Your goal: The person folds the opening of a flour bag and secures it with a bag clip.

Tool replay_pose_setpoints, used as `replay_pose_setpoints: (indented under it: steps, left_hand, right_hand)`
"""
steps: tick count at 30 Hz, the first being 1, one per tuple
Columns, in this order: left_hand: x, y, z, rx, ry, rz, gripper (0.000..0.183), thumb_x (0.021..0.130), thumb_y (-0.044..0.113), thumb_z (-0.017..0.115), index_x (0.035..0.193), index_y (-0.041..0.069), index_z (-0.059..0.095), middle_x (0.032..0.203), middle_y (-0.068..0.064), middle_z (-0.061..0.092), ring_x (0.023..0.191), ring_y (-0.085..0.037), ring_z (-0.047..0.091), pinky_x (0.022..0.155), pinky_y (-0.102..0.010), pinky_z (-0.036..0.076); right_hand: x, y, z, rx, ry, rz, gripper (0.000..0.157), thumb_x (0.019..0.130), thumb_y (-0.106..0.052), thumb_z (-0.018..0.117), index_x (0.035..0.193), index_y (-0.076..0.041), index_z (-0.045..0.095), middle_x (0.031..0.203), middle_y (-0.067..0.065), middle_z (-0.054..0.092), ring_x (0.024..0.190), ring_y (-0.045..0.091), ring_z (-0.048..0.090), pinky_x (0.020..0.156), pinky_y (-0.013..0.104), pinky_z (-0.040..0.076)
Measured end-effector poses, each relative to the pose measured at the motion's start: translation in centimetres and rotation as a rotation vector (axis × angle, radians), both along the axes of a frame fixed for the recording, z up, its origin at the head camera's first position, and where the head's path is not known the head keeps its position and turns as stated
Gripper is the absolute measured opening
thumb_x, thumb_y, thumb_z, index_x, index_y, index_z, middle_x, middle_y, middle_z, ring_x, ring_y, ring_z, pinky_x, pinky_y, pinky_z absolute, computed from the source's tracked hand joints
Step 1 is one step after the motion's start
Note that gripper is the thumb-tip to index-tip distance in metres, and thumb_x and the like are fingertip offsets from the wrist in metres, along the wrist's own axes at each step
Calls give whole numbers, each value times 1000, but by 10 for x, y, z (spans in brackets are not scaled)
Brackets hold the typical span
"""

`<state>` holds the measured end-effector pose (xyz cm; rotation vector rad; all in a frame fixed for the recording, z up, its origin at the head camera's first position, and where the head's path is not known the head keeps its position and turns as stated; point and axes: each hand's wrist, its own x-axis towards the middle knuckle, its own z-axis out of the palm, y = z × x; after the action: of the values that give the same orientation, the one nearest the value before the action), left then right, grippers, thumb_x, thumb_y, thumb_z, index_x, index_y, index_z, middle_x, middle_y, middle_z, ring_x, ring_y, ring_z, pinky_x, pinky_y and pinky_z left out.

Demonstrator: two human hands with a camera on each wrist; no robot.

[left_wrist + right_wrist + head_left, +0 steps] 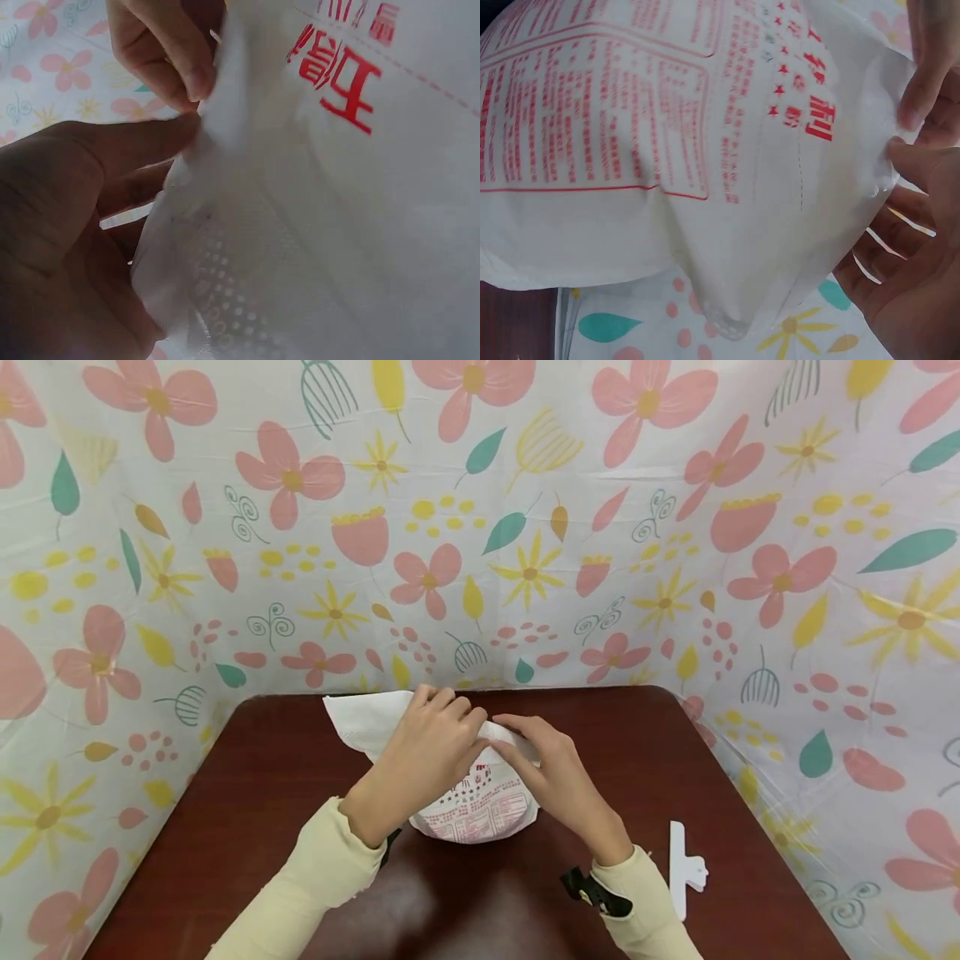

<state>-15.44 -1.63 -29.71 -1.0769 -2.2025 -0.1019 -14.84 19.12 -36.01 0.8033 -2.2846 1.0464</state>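
A white flour bag with red print stands on the dark table, its lower part rounded and full. Its flat top edge reaches out to the left as a loose white flap. My left hand grips the top edge near its middle, fingers curled over the far side. Just to the right, my right hand pinches the same edge between thumb and fingers. In the left wrist view the thumb of the left hand lies against the bag's rim. The right wrist view has the right hand at the rim, both thumbs close together.
A white plastic bag clip lies on the dark red-brown table to the right of my right forearm. Behind and on both sides hangs a flower-patterned curtain, close to the table's edges.
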Motion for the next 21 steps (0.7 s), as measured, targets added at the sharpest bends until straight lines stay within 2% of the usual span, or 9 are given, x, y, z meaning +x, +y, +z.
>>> replay_pose_setpoints:
  steps: [5,10,14,21]
  left_hand:
    - [-1,-1,-3,4,18,-2,18,81,17,82,87,10,66,80,-3,64,79,-23,57,75,-35,38]
    - [-3,-3,-6,9,36,-8,17,83,16,80,83,10,64,78,-2,67,76,-22,56,73,-34,37]
    - [-4,-4,-6,10,55,21,19,84,18,79,79,10,62,74,-2,67,72,-21,56,71,-33,37]
    - [-7,-9,-9,33,46,42,20,83,17,80,75,11,63,70,-2,66,67,-21,55,67,-32,37]
  right_hand:
    - [-3,0,-4,61,50,-30,25,95,-17,69,118,-9,66,110,-1,65,103,13,60,86,34,53]
    - [-7,5,-6,100,72,-44,17,95,-18,69,110,-11,69,102,-2,66,95,10,61,78,31,54]
    - [-12,8,-6,125,85,-48,11,96,-19,67,105,-12,70,97,-4,66,88,8,59,72,28,52]
    - [-17,11,-11,148,60,-71,10,97,-22,66,99,-13,70,88,-6,64,77,5,56,65,25,50]
